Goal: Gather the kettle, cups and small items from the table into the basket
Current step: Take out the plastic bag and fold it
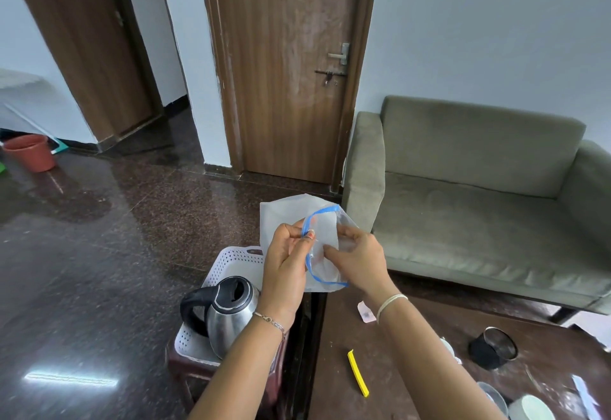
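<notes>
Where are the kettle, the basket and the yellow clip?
kettle (226,327): head view, steel body.
basket (231,262): head view, perforated far wall.
yellow clip (358,373): head view, middle of its length.

two hands: left hand (284,264), right hand (360,257). one zip bag (325,247), one steel kettle (228,315), one white basket (231,257), one yellow clip (358,372), one pink sachet (366,312), one black cup (492,347), one grey cup (492,396), one white cup (532,408), one sofa (479,188), one orange bucket (31,151).

Forearms extended forward; left hand (285,256), right hand (358,254) close together, both pinching bag (291,212) (band on each wrist).
</notes>
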The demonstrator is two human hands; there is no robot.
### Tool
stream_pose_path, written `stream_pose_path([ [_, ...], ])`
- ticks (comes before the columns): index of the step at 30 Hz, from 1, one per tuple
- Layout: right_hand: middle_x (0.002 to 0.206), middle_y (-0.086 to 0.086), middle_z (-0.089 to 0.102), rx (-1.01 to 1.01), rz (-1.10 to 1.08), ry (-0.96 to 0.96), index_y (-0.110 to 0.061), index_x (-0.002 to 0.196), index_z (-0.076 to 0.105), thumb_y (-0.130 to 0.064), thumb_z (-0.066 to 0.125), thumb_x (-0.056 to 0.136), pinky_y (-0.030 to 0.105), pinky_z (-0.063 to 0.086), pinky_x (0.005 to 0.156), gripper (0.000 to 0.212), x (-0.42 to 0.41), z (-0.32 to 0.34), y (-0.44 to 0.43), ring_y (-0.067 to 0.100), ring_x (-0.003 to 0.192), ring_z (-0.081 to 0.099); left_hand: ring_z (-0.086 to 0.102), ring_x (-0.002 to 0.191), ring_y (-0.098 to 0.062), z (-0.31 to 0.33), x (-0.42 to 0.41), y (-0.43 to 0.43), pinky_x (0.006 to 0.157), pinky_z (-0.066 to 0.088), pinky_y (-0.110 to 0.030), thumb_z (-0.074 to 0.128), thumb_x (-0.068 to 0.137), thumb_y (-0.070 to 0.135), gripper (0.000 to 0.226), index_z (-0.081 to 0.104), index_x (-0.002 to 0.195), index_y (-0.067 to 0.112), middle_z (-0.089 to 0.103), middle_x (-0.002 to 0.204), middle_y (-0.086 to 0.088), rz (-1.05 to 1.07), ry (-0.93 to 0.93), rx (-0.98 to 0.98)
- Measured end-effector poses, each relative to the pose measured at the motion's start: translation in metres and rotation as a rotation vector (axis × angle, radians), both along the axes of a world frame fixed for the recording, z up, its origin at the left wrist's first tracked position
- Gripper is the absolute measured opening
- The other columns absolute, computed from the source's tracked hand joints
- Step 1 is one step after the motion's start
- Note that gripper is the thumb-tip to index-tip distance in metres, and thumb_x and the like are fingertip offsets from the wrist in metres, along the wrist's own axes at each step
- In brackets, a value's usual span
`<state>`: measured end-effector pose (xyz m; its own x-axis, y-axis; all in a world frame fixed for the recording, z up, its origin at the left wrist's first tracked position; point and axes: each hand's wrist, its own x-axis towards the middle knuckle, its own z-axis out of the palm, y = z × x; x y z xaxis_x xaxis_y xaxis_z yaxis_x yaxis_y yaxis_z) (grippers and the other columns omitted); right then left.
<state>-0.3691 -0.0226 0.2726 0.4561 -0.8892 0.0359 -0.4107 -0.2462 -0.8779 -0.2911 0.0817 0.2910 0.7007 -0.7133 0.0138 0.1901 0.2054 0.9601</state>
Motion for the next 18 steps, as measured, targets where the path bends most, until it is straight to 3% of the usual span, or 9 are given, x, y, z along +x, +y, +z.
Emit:
stream_pose_path([
  [4,0.086,-0.011,0.072,0.096,-0.015,-0.084,-0.023,0.095,0.072,-0.024,0.074,0.079,0.035,0.058,0.078,0.016,-0.003,-0.005,-0.015,0.014,0.086,0.068,0.063,0.102,-0.022,0.000,-0.005,-0.006,0.098,0.048,-0.055,0.053,0.096,0.010,0.010,0.055,0.094,0.001,0.068,0.106,-0.006,-0.029,-0.038,0.017],
  [6,0.083,0.000,0.073,0.105,-0.013,-0.092,-0.016,0.090,0.072,-0.021,0.071,0.081,0.044,0.058,0.078,0.010,-0.004,-0.005,-0.020,0.022,0.083,0.069,0.062,0.097,-0.012,0.000,-0.007,-0.009,0.092,0.053,-0.041,0.055,0.095,0.015,0.012,0.057,0.099,0.004,0.069,0.098,0.007,-0.058,-0.065,0.000],
  [8,0.086,0.005,0.073,0.109,-0.012,-0.118,-0.014,0.090,0.072,-0.017,0.069,0.082,0.047,0.056,0.079,0.009,-0.006,-0.005,-0.025,0.028,0.085,0.068,0.061,0.106,-0.004,-0.003,-0.006,-0.011,0.090,0.054,-0.026,0.057,0.092,0.027,0.021,0.059,0.109,0.013,0.068,0.111,0.015,-0.033,-0.134,-0.036],
  [12,0.080,0.004,0.071,0.182,0.010,-0.246,-0.014,0.085,0.071,-0.011,0.065,0.083,0.039,0.058,0.070,0.007,-0.016,0.001,-0.036,0.026,0.077,0.067,0.052,0.118,-0.007,-0.019,0.018,-0.016,0.093,0.044,-0.020,0.064,0.087,0.037,0.032,0.055,0.116,0.027,0.056,0.127,0.007,0.298,-0.218,0.050],
  [13,0.078,0.005,0.070,0.213,0.030,-0.285,-0.014,0.084,0.071,-0.009,0.064,0.083,0.036,0.057,0.065,0.009,-0.019,0.003,-0.038,0.024,0.073,0.066,0.049,0.119,-0.007,-0.024,0.028,-0.016,0.092,0.041,-0.020,0.067,0.086,0.037,0.039,0.051,0.121,0.026,0.052,0.130,0.007,0.339,-0.218,0.136],
  [15,0.084,0.010,0.073,0.276,0.090,-0.332,-0.014,0.088,0.072,-0.003,0.060,0.085,0.037,0.059,0.068,0.017,-0.024,0.006,-0.042,0.025,0.076,0.069,0.050,0.121,-0.011,-0.032,0.050,-0.017,0.099,0.043,-0.029,0.071,0.084,0.037,0.055,0.049,0.130,0.015,0.051,0.136,0.001,0.230,-0.080,0.262],
  [18,0.091,0.005,0.076,0.373,0.171,-0.375,-0.020,0.089,0.075,-0.003,0.062,0.087,0.036,0.060,0.071,0.021,-0.028,0.005,-0.048,0.024,0.083,0.073,0.068,0.106,-0.024,-0.034,0.069,-0.017,0.098,0.051,-0.046,0.072,0.083,0.034,0.044,0.064,0.118,0.009,0.071,0.116,-0.009,-0.003,0.109,0.286],
])
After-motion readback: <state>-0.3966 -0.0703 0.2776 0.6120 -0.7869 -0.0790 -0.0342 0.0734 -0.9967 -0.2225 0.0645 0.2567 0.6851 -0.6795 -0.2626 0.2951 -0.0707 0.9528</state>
